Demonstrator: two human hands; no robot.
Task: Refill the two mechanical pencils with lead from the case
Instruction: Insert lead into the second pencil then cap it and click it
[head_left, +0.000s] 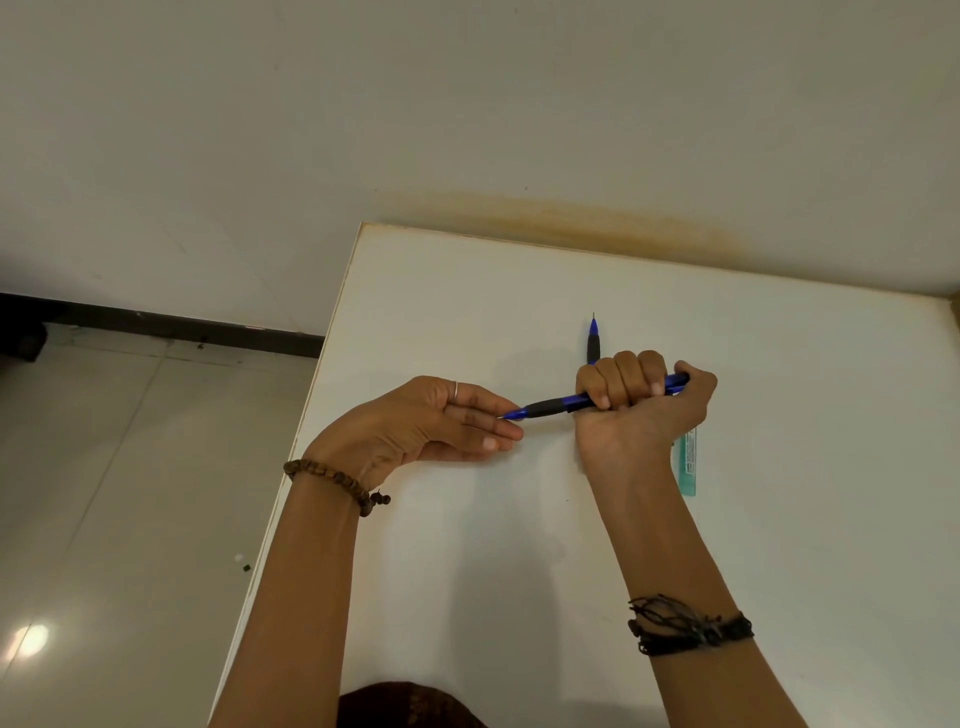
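Over the middle of the white counter (467, 571), the right hand (641, 402) is closed in a fist around the barrel of a blue mechanical pencil (556, 405), held level with its tip pointing toward the left edge. The left hand (436, 421) has its fingers loosely together at that tip, clamped on nothing that can be seen. The second pencil (593, 340) lies on the counter beyond the right fist, tip toward the far edge. The pale green lead case (688, 462) lies just right of the right wrist, partly hidden by it.
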